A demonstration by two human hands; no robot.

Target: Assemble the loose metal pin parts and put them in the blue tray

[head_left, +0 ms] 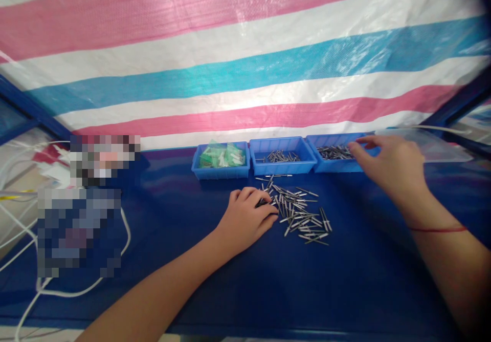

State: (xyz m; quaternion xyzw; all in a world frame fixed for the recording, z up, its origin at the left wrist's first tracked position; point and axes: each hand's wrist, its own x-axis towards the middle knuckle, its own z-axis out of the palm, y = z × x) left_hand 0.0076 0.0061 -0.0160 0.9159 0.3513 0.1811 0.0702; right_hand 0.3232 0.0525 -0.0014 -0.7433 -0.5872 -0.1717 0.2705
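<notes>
Left hand point(245, 216) rests on the counter point(345, 280), fingers curled on the pin pile point(297, 211). Right hand point(391, 163) hangs open-fingered over the right bin point(337, 164). A careless sweep could easily roll pins away.

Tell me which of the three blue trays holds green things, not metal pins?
The leftmost blue tray, left of the right hand, holds green packets. The middle tray and right tray hold metal pins.

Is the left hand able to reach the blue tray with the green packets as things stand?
Probably yes. The left hand rests on the table at the pile of metal pins, and the tray with green packets stands just beyond it with only bare blue tabletop between them.
</notes>
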